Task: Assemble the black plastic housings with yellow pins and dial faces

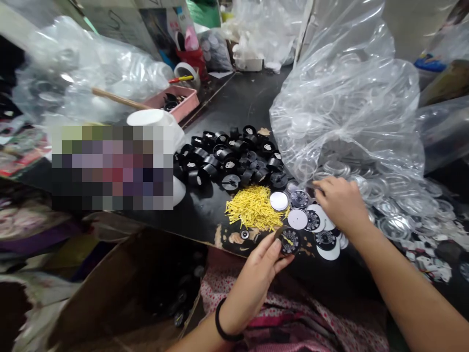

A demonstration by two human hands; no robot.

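Note:
A round black gauge (pixel 290 240) with a white-marked dial and a yellow pointer is held by my left hand (pixel 261 259) near the table's front edge. My right hand (pixel 339 200) has its fingers pressed together at the clear plastic rings (pixel 337 168); what lies at its fingertips is too small to make out. Between and beyond the hands lie white discs (pixel 297 219) and printed black dials (pixel 325 239). A heap of yellow pointers (pixel 254 208) sits left of the discs, with many black round housings (pixel 223 156) behind it.
A large clear plastic bag (pixel 348 98) of rings rises at the right. Back left stand a pink tray (pixel 183 105), a tape roll (pixel 188 73) and another plastic bag (pixel 110 68). An open cardboard box (pixel 98 288) is below the table's left edge.

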